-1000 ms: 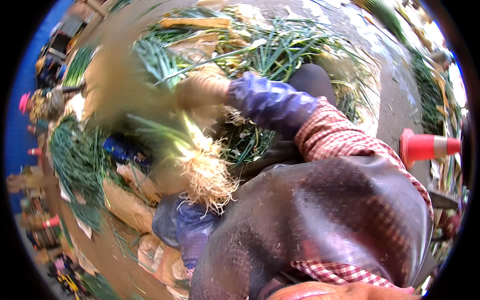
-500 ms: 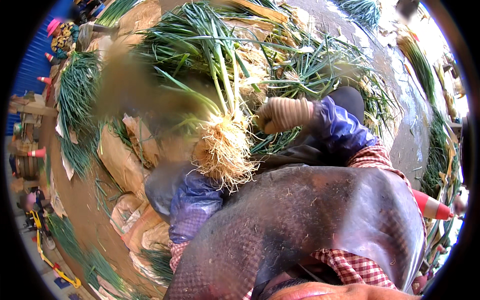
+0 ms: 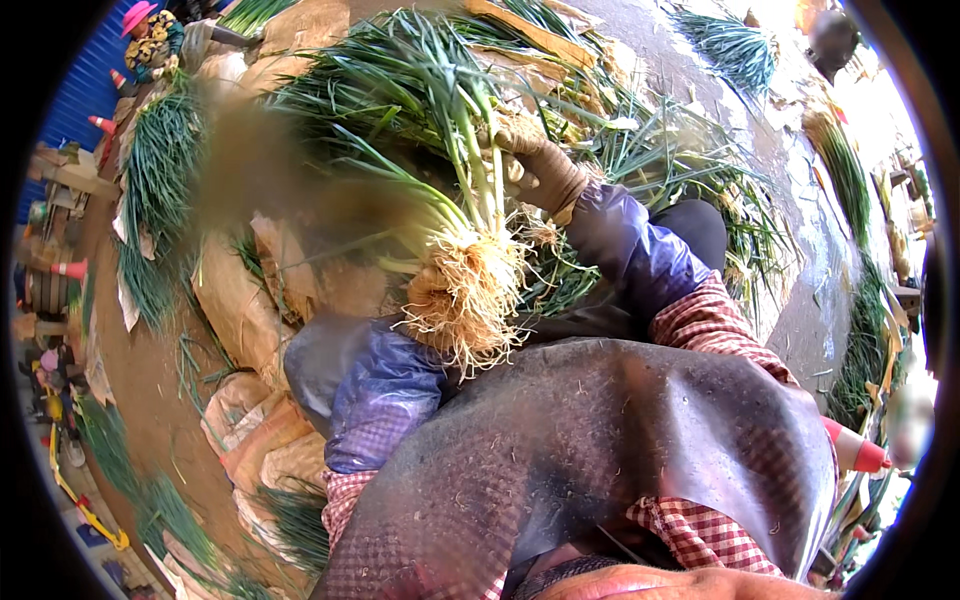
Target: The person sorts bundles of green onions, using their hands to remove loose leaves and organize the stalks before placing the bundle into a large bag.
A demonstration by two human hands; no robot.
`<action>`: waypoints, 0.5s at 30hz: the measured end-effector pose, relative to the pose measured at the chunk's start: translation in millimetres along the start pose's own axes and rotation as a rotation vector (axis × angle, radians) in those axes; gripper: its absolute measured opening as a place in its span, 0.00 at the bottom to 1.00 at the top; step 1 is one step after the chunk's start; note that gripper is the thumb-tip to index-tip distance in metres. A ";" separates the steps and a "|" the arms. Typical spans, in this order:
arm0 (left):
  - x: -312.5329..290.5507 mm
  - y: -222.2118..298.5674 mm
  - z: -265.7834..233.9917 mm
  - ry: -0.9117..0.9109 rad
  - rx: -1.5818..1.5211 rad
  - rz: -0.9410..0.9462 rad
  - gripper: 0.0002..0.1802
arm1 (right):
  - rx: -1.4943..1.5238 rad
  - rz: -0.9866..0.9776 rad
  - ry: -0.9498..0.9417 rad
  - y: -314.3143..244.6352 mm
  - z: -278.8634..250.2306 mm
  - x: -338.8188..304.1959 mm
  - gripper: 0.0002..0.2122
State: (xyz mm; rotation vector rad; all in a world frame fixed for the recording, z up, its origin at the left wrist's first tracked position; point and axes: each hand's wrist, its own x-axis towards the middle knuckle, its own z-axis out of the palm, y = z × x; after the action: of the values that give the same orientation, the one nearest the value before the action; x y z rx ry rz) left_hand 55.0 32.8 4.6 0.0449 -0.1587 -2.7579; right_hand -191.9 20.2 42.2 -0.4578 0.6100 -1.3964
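A bunch of green onions [image 3: 485, 190] leans over my lap, its pale roots [image 3: 470, 295] hanging toward me and its green leaves fanning out to the far left. My right hand [image 3: 540, 165], in a beige knitted glove, has its fingers curled in at the right side of the white stalks and appears to pinch one. The left forearm, in a wet blue-purple sleeve [image 3: 385, 395], runs up to the underside of the roots. There my left hand is hidden by the roots and a brown blur on the picture, so its fingers do not show.
More green onions [image 3: 680, 150] lie in a heap beyond my right arm, and another pile [image 3: 160, 200] stands at the left. Brown sacking [image 3: 235, 290] covers the ground by my left knee. A traffic cone [image 3: 855, 447] is at the right. A person in a pink hat [image 3: 150, 42] works far left.
My right hand has moved away from me and slightly left, from beside the roots up to the stalks. The bunch has shifted a little to the right.
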 end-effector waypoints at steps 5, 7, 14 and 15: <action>-1.6 -4.0 32.8 0.004 0.034 0.044 0.32 | 0.101 -0.062 -0.184 -7.4 12.2 -11.8 0.09; 0.1 2.7 5.9 0.000 0.042 0.091 0.34 | 0.121 -0.006 -0.266 -3.9 -0.5 -17.9 0.07; 5.5 5.7 18.0 -0.101 -0.073 0.045 0.29 | -0.762 0.307 -0.139 9.8 35.6 -76.7 0.06; 0.7 4.7 26.5 -0.049 -0.054 0.047 0.28 | -0.816 0.356 -0.194 7.2 43.9 -82.1 0.06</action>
State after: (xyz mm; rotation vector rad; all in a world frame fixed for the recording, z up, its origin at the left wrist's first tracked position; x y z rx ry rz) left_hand 54.7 31.0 31.4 -0.0405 -0.0967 -2.7160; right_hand -163.6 100.0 81.5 -1.0591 1.0388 -0.7074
